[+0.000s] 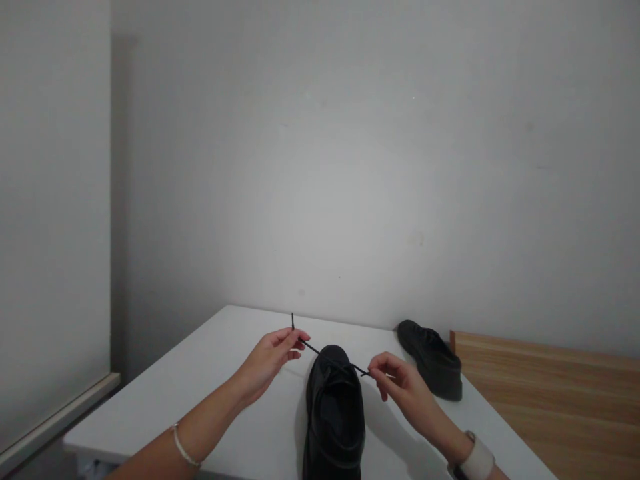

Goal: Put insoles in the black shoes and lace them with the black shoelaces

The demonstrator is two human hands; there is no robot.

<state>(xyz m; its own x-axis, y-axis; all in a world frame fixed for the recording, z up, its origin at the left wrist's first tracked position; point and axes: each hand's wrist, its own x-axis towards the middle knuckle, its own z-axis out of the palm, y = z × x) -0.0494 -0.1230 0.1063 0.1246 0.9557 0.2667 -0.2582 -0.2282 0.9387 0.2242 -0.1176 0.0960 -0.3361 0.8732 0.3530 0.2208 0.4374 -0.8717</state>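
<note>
A black lace-up shoe (334, 417) stands upright on the white table, toe pointing away from me. Its dark shoelace (311, 347) stretches out to both sides above the toe end. My left hand (274, 355) pinches one lace end between thumb and fingers, and the loose tip sticks up above them. On the other side, my right hand (395, 381) pinches the other end, close to the shoe's right edge. Both hands hold the lace off the tabletop. Whether the lace is knotted at the middle is too small to tell.
A second black shoe (434, 360) sits at the table's right edge, near the wall. The white table (240, 427) touches the grey wall (320, 167) at the back. A wooden board (550, 400) stands to the right, and a white panel (55, 200) rises at the left.
</note>
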